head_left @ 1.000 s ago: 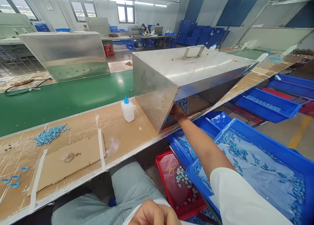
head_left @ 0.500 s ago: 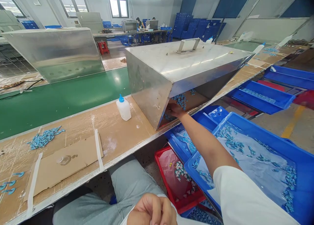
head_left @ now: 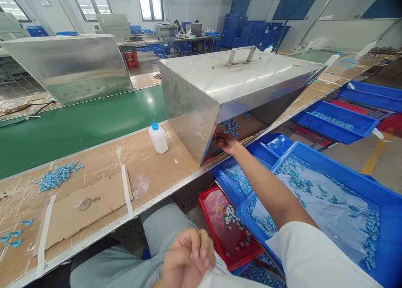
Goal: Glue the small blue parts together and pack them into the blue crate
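Fingers bent, a person's right hand [head_left: 226, 142] reaches into the open front of the nearer metal hood [head_left: 191, 106], between 1 and 2 o'clock in the view, beside blue pieces [head_left: 231, 126] too many to count; whether its fingers are clamped on one cannot be told. At 6 o'clock is the left hand [head_left: 190, 253], its fingers curled inward, its grip likewise impossible to make out. One white bottle [head_left: 159, 140] stands upright on the brown surface [head_left: 150, 175] at 9 o'clock. Between 8 and 9 lies one blue heap [head_left: 59, 176]; near 8, four loose pieces [head_left: 16, 233] lie beside one cardboard sheet [head_left: 84, 216] with two white strips [head_left: 127, 194] across it. One large blue tray [head_left: 388, 217] sits near 4 o'clock, one red tray [head_left: 238, 260] between 5 and 6, and a second metal hood [head_left: 78, 68] near 10.
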Available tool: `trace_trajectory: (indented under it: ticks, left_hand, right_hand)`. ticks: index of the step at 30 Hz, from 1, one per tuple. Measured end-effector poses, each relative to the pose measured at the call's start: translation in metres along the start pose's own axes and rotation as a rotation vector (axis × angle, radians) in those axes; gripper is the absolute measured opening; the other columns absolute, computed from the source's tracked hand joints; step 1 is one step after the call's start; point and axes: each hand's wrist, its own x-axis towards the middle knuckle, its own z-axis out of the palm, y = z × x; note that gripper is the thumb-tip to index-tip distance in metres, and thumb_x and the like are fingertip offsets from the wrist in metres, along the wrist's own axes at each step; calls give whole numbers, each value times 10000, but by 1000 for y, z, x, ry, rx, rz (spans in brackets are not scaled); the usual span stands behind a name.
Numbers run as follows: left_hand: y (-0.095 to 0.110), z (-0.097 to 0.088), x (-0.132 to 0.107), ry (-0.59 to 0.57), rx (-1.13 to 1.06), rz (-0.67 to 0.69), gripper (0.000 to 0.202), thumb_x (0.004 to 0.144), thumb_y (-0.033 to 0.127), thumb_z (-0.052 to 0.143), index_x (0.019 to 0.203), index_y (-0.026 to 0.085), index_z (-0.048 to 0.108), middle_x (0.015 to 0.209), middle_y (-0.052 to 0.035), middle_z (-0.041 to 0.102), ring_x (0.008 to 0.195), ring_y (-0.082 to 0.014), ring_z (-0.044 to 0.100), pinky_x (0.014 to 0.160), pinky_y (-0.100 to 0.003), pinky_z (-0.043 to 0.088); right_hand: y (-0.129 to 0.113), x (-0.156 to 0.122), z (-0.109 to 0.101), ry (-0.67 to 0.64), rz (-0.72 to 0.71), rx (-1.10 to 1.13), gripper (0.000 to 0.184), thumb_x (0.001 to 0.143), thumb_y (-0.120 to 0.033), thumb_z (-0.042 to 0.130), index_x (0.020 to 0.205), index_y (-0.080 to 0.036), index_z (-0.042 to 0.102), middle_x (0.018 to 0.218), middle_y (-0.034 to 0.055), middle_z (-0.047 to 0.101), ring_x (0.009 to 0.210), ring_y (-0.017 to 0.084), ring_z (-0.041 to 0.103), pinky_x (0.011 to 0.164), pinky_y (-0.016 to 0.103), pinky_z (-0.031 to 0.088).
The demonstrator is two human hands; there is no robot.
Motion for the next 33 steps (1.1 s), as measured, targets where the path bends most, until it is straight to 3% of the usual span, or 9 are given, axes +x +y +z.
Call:
trace_trajectory:
  ticks: [3,6,12,14,16,18,22,30,33]
  left_hand:
    - [12,-10,12,284,84,84,76,680,67,606,692,143,603,756,-30,531,668,-119,518,643,-262,386]
    - [22,-16,32,416,185,171,159,704,70,606,826,158,659,910,-52,602,797,-142,572,733,-270,432]
    - [34,7,81,363,148,368,277,839,232,531,1058,143,676,1168,-126,630,1086,-210,585,955,-332,443]
    - [40,17,91,368,122,462,309,856,270,502,1065,131,684,1068,-111,660,923,-165,624,875,-281,478]
    - [47,25,96,415,102,545,335,857,280,487,1056,111,696,990,-94,672,768,-115,613,787,-222,490]
    - [53,29,95,477,64,617,341,857,282,481,1040,98,704,1053,-109,677,838,-116,630,827,-206,486]
    - [61,26,86,504,-12,684,331,854,290,484,1035,114,698,1205,-140,656,1162,-220,593,1005,-313,450]
    - [76,8,68,534,-100,638,285,831,261,466,932,129,697,1153,-131,682,1188,-228,590,972,-300,484]
    - [83,9,59,495,-135,654,291,818,224,468,957,103,693,1176,-157,665,1213,-232,572,985,-297,481]
  right_hand:
    - [-8,-39,12,-20,1,77,145,836,-36,504,827,-179,528,653,-38,485,415,32,210,320,104,234]
    - [-7,-92,36,-72,-37,184,185,795,-49,543,903,-196,574,698,-33,470,443,48,244,338,123,277]
    - [27,-177,118,-162,5,282,157,801,-171,599,945,-229,622,726,-18,482,516,89,357,433,191,377]
    - [43,-187,142,-190,75,318,117,857,-263,550,924,-218,635,772,7,534,559,103,426,488,219,427]
    - [56,-191,161,-195,80,358,247,919,-378,471,918,-208,650,849,35,588,657,119,519,598,245,493]
    - [65,-193,176,-191,16,376,368,947,-469,407,921,-206,662,931,56,631,817,149,594,781,289,527]
    - [78,-201,196,-240,-90,305,470,952,-552,354,995,-202,665,1108,91,660,1109,222,589,1057,400,422]
    - [92,-215,217,-329,-201,70,489,925,-605,355,1200,-250,549,1408,96,527,1341,237,443,1136,463,340]
    - [94,-221,219,-265,-396,51,339,966,-485,378,1189,-275,524,1393,89,537,1340,230,448,1137,498,327]
